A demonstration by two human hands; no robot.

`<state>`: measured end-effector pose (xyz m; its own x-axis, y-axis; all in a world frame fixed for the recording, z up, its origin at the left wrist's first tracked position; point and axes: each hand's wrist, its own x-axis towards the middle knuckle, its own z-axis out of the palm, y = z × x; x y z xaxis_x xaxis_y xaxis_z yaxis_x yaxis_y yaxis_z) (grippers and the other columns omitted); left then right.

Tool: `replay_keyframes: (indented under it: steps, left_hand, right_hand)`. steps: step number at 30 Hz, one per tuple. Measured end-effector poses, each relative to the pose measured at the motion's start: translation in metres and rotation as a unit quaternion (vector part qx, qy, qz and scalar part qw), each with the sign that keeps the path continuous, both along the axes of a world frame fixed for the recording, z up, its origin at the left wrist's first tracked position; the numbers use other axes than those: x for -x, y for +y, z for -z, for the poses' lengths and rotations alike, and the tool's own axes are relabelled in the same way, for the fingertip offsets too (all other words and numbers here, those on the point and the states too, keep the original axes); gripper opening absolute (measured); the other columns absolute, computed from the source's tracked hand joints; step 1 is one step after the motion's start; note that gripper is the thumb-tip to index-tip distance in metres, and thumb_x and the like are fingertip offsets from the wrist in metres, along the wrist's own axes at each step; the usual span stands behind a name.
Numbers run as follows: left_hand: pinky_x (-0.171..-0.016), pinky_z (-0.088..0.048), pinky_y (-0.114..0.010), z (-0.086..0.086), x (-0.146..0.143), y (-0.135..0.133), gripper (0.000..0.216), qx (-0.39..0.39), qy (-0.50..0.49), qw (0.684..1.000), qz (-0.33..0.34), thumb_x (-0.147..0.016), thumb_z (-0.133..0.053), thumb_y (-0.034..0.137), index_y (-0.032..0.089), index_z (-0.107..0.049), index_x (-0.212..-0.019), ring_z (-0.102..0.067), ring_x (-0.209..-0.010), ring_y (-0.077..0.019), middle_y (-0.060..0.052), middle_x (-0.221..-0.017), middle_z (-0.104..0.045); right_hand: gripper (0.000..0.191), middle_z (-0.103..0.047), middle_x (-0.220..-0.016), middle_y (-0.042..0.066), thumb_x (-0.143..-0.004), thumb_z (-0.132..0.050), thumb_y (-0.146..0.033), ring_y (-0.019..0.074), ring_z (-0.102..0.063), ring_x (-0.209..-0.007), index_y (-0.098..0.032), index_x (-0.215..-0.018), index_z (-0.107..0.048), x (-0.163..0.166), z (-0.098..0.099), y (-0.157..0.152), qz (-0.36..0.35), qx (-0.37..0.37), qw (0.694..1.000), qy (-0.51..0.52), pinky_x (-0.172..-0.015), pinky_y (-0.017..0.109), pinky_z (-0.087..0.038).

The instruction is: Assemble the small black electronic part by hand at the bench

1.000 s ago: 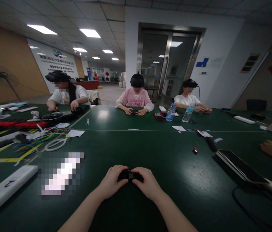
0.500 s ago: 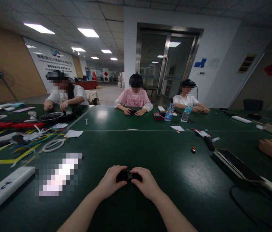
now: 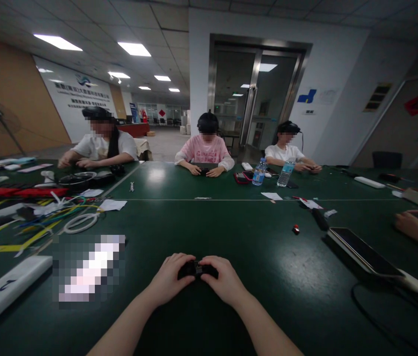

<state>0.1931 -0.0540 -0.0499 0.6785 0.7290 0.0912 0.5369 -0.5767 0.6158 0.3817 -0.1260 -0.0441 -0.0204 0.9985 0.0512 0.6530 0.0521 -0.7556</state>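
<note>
1. Gripping the left end of a small black object (image 3: 198, 268), the left hand (image 3: 167, 278) curls its fingers along the far side and sets its thumb on the near side.
2. Closed the same way on the right end, the right hand (image 3: 228, 279) mirrors that hold, thumb near and fingers far.
3. Between the two hands sits the object, its middle showing in the narrow gap between the fingertips, its ends tucked into the grasp; whether it touches the green table (image 3: 209, 225) beneath, I cannot tell.
4. Left of the left hand, well apart, a bright pixelated item (image 3: 93, 269) lies on the table, and past it a white bar (image 3: 12, 289) with a dark mark.
5. Right of the right hand, also well apart, are a tiny red item (image 3: 296, 229) and, farther over, a dark-screened phone (image 3: 366, 251).
</note>
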Motion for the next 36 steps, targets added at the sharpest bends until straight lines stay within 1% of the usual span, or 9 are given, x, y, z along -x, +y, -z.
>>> replay_keyframes:
  steps: [6,12,19,26,30,36]
  left_hand:
    - [-0.095,-0.037,-0.041,0.0016,0.0010,0.0010,0.040,0.005,-0.009,1.000,0.004,-0.076,-0.060,0.028,0.028,-0.052,-0.116,-0.050,-0.108,-0.0244,-0.003,-0.113,-0.058]
    - [-0.093,-0.038,-0.040,0.0027,0.0023,0.0012,0.040,0.005,-0.013,1.000,0.007,-0.077,-0.060,0.029,0.028,-0.052,-0.116,-0.051,-0.106,-0.0246,-0.004,-0.111,-0.058]
    - [-0.091,-0.039,-0.038,0.0046,0.0009,0.0023,0.041,-0.010,-0.020,1.000,0.008,-0.074,-0.063,0.026,0.027,-0.053,-0.114,-0.052,-0.103,-0.0241,-0.004,-0.109,-0.059]
    - [-0.091,-0.040,-0.039,0.0016,0.0024,0.0007,0.041,0.010,-0.011,1.000,0.001,-0.075,-0.062,0.029,0.028,-0.053,-0.115,-0.052,-0.104,-0.0245,-0.004,-0.110,-0.058]
    - [-0.093,-0.040,-0.039,0.0035,0.0037,0.0013,0.042,0.024,-0.010,1.000,0.001,-0.076,-0.061,0.031,0.028,-0.051,-0.117,-0.050,-0.107,-0.0244,-0.005,-0.113,-0.057]
    - [-0.093,-0.040,-0.040,0.0060,0.0039,0.0024,0.043,0.040,-0.013,0.999,-0.003,-0.075,-0.061,0.028,0.027,-0.050,-0.118,-0.050,-0.107,-0.0253,-0.004,-0.112,-0.057]
  right_hand:
    - [0.031,-0.058,-0.115,-0.002,-0.075,-0.061,-0.024,0.0208,-0.049,-0.113,-0.030,-0.105,-0.059,0.0003,-0.0016,-0.0010,0.002,0.003,1.000,0.002,-0.099,0.039,-0.035]
    - [0.031,-0.058,-0.115,-0.001,-0.074,-0.061,-0.026,0.0211,-0.050,-0.112,-0.029,-0.105,-0.059,0.0001,-0.0028,-0.0011,-0.003,-0.002,1.000,0.002,-0.099,0.040,-0.035]
    - [0.030,-0.060,-0.113,0.002,-0.073,-0.064,-0.027,0.0209,-0.051,-0.110,-0.028,-0.103,-0.062,-0.0002,0.0018,0.0004,-0.007,-0.030,0.999,0.013,-0.099,0.038,-0.035]
    - [0.027,-0.058,-0.116,0.000,-0.075,-0.062,-0.028,0.0208,-0.048,-0.113,-0.030,-0.102,-0.063,-0.0002,-0.0022,-0.0014,-0.004,-0.001,1.000,0.008,-0.099,0.039,-0.034]
    - [0.026,-0.057,-0.116,0.000,-0.076,-0.061,-0.030,0.0211,-0.047,-0.114,-0.031,-0.102,-0.062,-0.0001,-0.0021,-0.0027,-0.002,0.005,1.000,0.010,-0.099,0.040,-0.034]
    - [0.031,-0.055,-0.117,0.000,-0.073,-0.064,-0.029,0.0224,-0.046,-0.115,-0.031,-0.104,-0.061,0.0009,-0.0009,-0.0021,0.001,0.005,1.000,0.009,-0.098,0.042,-0.035]
